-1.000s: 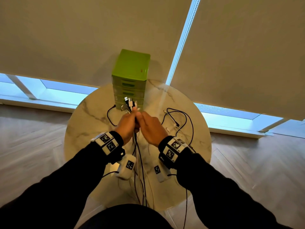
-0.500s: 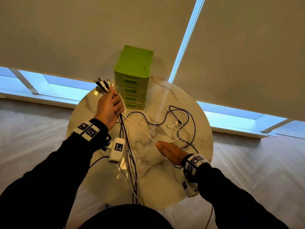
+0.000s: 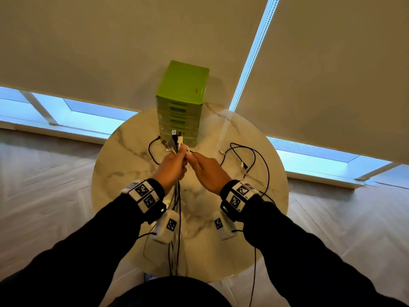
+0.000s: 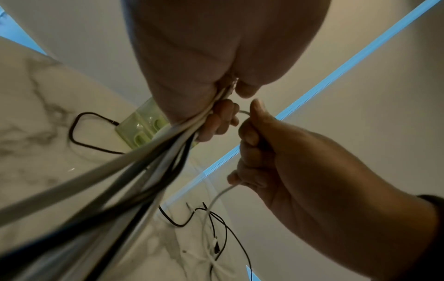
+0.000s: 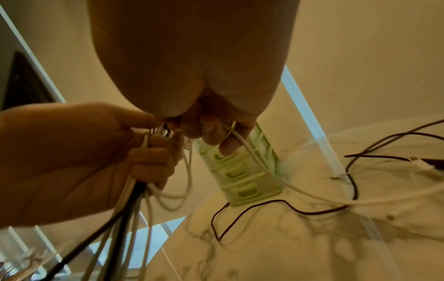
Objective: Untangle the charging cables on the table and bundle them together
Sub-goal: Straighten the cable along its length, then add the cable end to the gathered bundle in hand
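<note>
Left hand grip closed round a gathered bunch of cables, held just below the plugs; connector ends stick up out of the fist in a rough fan, presumably kept level so the bunch can be tied as one. The cable lengths drop from under the fist, pass the wrist and run off the near edge of the counter. Right hand meets the left at fingertip level, its grip closed on a single white cable; in the right wrist view that cable leaves the curled fingers and trails off toward the right side of the counter. Judged step: feeding this white cable's end into the held bunch, left hand acting as the clamp while the right does the fetching. Not yet gathered: a loose tangle of black and white cables on the right part of the counter, and a black cable loop on the counter left of the hands, its end near the drawer unit. Cannot tell whether that loop belongs to the held bunch. Green drawer unit stands at the far edge, just behind the hands, not touched. Task judged partly done; no tie or wrap on the bunch is visible
</note>
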Motion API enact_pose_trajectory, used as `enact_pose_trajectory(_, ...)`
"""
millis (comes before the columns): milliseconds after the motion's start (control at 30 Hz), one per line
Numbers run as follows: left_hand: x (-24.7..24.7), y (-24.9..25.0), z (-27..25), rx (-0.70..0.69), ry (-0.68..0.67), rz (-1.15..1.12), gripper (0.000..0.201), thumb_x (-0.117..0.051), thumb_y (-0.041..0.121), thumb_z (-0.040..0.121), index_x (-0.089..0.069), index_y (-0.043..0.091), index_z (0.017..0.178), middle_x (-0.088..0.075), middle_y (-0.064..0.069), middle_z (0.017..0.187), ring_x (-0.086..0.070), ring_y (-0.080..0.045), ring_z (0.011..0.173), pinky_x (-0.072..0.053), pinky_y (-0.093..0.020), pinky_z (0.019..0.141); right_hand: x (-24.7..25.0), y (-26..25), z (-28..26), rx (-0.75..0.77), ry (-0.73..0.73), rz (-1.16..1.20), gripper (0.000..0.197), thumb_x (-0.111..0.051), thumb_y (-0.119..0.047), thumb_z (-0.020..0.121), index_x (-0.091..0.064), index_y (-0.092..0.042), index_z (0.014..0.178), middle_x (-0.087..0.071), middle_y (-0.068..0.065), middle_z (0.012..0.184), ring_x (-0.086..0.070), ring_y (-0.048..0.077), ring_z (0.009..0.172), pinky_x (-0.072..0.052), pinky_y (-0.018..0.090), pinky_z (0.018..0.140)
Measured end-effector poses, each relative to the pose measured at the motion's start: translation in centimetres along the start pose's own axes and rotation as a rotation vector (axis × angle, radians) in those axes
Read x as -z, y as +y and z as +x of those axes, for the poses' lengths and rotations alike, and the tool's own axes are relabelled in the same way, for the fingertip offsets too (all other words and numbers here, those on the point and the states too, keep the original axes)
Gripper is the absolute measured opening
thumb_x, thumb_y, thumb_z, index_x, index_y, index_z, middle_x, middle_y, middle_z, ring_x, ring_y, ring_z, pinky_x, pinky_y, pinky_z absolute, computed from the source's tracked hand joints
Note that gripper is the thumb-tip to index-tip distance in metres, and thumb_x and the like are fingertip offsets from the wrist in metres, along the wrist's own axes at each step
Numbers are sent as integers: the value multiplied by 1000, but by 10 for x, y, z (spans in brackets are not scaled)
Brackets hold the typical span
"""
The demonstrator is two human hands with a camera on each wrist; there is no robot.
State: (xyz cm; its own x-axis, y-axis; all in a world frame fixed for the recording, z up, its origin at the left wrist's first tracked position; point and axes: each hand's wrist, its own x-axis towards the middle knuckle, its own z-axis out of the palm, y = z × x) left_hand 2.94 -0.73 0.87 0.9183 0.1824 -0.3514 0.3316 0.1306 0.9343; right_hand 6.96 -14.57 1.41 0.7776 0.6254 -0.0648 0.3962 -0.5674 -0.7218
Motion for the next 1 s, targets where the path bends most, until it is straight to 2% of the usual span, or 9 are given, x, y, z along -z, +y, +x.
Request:
enact_pose_trajectory(67, 2, 0, 1, -35, 21, 4, 47, -42, 53, 104, -49, 20, 72, -33, 3, 58, -32, -14, 52, -27, -32, 55, -4, -4, -1, 24, -72, 15, 36, -29, -38, 110, -59, -18, 116, -65, -3, 95, -60, 13, 80, -38, 25, 71)
enact_pose_trajectory(167, 6, -2, 2, -91, 66, 54, 46, -45, 49, 104, -52, 12, 78, -45, -4, 60, -46, -22, 60, -41, -39, 64, -8, -1, -3, 65, -167, 31, 26, -30, -38, 109, -51, -27, 99, -55, -14, 82, -53, 1, 73, -37, 20, 68)
enact_pose_trajectory(300, 10, 2, 5, -109, 227, 0, 37, -38, 43, 107, -54, 19, 84, -54, -6, 79, -47, -22, 76, -39, -37, 68, -7, 22, -9, 35, -249, 12, 34, -32, -44, 107, -52, -24, 89, -56, -12, 76, -56, 11, 75, -42, 22, 70)
enact_pose_trajectory(400, 26, 14, 11, -127, 323, -61, 32, -35, 42, 108, -50, 26, 86, -58, 11, 67, -56, -19, 84, -38, -33, 68, -6, 56, -18, -14, -295, -31, 39, -32, -43, 107, -55, -18, 89, -58, -6, 78, -56, 17, 77, -43, 29, 76)
enact_pose_trajectory(500, 43, 24, 17, -132, 336, -194, 27, -35, 38, 109, -46, 25, 88, -51, 11, 58, -59, -12, 72, -32, -26, 59, -1, 82, -23, -75, -290, -19, 37, -32, -43, 108, -52, -20, 87, -55, -5, 76, -53, 13, 70, -43, 26, 71)
enact_pose_trajectory(600, 61, 37, 23, -191, 405, -324, 28, -37, 35, 109, -40, 24, 83, -38, 7, 64, -42, -7, 55, -26, -21, 51, 7, 100, -26, -134, -319, -93, 39, -28, -47, 107, -50, -22, 87, -55, -4, 72, -54, 17, 66, -48, 36, 73)
enact_pose_trajectory(700, 79, 48, 25, -251, 442, -354, 30, -38, 35, 109, -37, 24, 81, -36, 9, 63, -36, -6, 52, -24, -20, 48, 10, 119, -30, -207, -370, -190, 40, -26, -46, 107, -49, -20, 87, -55, -4, 72, -57, 23, 70, -49, 39, 76)
enact_pose_trajectory(867, 59, 40, 9, -301, 287, -125, 33, -37, 33, 109, -35, 23, 78, -32, 7, 64, -33, -7, 54, -26, -18, 48, 14, 102, -4, -181, -173, -203, 32, -34, -36, 108, -56, -16, 94, -61, 6, 81, -58, 29, 74, -46, 38, 72)
enact_pose_trajectory(1000, 22, 24, 0, -226, 138, -114, 29, -38, 27, 109, -40, 23, 81, -38, 5, 68, -38, -8, 57, -28, -21, 52, 33, 58, 13, -113, 18, 74, 22, -42, -35, 107, -56, -18, 111, -66, 5, 72, -62, 17, 60, -51, 29, 62)
